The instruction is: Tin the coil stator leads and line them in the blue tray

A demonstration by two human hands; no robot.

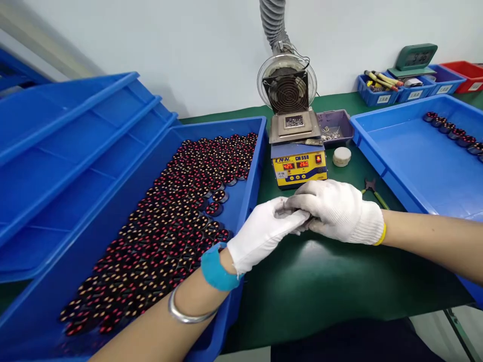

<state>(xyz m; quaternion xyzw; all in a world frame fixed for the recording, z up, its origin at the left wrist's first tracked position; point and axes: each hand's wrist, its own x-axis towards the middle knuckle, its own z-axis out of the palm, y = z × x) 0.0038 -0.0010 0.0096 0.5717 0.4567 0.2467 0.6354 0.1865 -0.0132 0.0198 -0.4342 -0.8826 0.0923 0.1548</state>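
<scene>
My left hand (262,229), in a white glove with a blue band at the wrist, meets my right hand (337,211) over the bench, just in front of a yellow and blue solder pot (299,165). My right hand wears a white knit glove with darkened fingertips. Fingers of both hands are closed together around something small and dark, almost wholly hidden by the gloves. To the left, a blue bin (253,183) holds many small black round parts (181,211) with red or tan spots on top.
Behind the hands are a fan (289,93) under a grey duct (273,20), a purple tray (341,123) and a white round tub (341,157). Green-handled cutters (372,187) lie beside a right blue bin (445,166) with a row of black parts. Stacked blue bins (71,146) lean at far left.
</scene>
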